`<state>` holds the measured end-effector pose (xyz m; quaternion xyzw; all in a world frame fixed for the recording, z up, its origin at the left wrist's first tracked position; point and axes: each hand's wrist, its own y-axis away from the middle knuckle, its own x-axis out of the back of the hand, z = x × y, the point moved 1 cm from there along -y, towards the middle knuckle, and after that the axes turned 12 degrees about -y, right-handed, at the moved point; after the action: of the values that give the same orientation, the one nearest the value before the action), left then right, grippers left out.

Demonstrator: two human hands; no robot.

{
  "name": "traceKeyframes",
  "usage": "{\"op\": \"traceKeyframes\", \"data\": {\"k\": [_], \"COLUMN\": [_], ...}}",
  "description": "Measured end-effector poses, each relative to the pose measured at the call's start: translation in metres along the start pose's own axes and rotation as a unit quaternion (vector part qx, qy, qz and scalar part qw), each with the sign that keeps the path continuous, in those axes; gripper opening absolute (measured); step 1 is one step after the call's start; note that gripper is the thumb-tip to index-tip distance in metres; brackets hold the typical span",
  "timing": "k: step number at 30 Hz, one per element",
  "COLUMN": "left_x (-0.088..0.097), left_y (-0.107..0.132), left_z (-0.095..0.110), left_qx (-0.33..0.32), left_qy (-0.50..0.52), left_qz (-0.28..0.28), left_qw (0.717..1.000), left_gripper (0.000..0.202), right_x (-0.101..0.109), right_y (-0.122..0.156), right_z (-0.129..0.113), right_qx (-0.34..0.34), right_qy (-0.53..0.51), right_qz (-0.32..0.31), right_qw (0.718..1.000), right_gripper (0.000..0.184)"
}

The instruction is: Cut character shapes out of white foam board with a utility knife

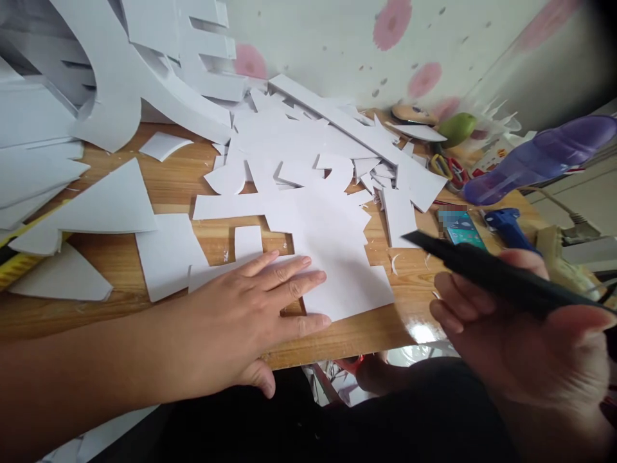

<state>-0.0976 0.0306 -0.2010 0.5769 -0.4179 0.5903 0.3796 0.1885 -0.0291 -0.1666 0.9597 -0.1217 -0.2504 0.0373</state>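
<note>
My left hand (255, 302) lies palm down with its fingers spread across a cut piece of white foam board (332, 257). That piece has a notched right edge and rectangular cut-outs near my fingers. At the right, my right hand (520, 334) is raised above the table's front edge, its fingers wrapped round a black utility knife (496, 273). The blade points up and left, apart from the board. A small square of white board (248, 242) lies just beyond my left fingers.
White offcuts (284, 138) are heaped at the back of the wooden table (168, 170). Larger cut boards (116, 83) stand at the back left. On the right are a phone (461, 228), a blue tool (511, 228), scissors (448, 168) and a purple bottle (535, 161). A yellow-black strip (19, 267) lies left.
</note>
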Motion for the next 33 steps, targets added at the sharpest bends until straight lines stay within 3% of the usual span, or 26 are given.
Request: {"op": "traceKeyframes", "data": {"k": [3,6,11,17,22,33], "left_x": [-0.003,-0.005,-0.004,-0.006,-0.009,-0.001], "left_y": [0.002,0.003,-0.001,-0.002,-0.001,-0.003], "left_z": [0.001,0.001,-0.001,0.0,0.001,0.0], "left_qx": [-0.001,-0.002,-0.018,-0.008,-0.008,-0.002], "left_qy": [0.014,0.025,0.045,0.061,0.074,0.047], "left_qz": [0.001,0.0,-0.031,-0.055,-0.049,-0.097], "left_qw": [1.0,1.0,0.998,0.997,0.996,0.994], "left_gripper": [0.092,0.101,0.108,0.12,0.123,0.117], "right_x": [-0.006,-0.012,-0.02,-0.026,-0.034,-0.044], "right_y": [0.0,0.001,-0.004,-0.008,-0.008,-0.013], "right_z": [0.011,0.018,0.027,0.04,0.049,0.058], "right_qx": [-0.044,-0.115,-0.152,-0.122,-0.14,-0.116], "right_qy": [0.085,0.087,0.083,0.124,0.135,0.14], "right_qz": [-0.017,-0.049,-0.082,-0.036,-0.013,0.005], "right_qw": [0.995,0.988,0.982,0.984,0.981,0.983], "right_gripper": [0.045,0.049,0.04,0.032,0.029,0.022]}}
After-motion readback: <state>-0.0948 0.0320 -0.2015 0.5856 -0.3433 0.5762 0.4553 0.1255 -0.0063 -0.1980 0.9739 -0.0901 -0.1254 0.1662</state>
